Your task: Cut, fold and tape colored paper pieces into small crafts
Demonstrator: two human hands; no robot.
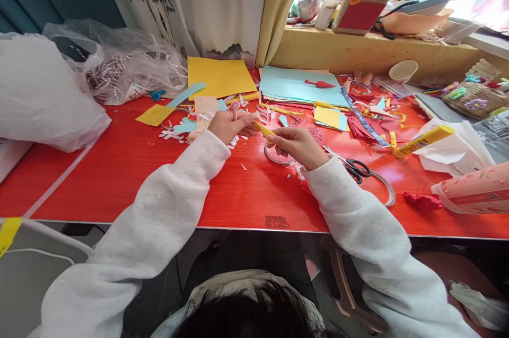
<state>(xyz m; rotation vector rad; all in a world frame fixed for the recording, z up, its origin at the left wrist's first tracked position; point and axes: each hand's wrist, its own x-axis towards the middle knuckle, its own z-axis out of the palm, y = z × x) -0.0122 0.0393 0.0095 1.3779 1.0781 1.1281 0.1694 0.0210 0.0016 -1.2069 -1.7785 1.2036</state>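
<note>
A small rolled cone of yellow paper (264, 130) is held above the red table between both hands. My right hand (300, 145) pinches its wider end between thumb and fingers. At the narrow tip, the fingers of my left hand (234, 124) are closed together on the paper. A pink loop (234, 107) shows by the left fingers; whether it is worn or held is unclear. Under the right hand lies a roll of tape (277, 154), partly covered. Black-handled scissors (358, 169) rest beside the right wrist, their blades partly behind the sleeve.
Yellow card (220, 77) and a stack of light blue sheets (298, 83) lie at the back. Paper scraps (175, 131) litter the left side. Rightward are a yellow glue tube (423, 141), another tape roll (389, 192) and a pink cylinder (473, 189). Plastic bags (43, 88) stand left.
</note>
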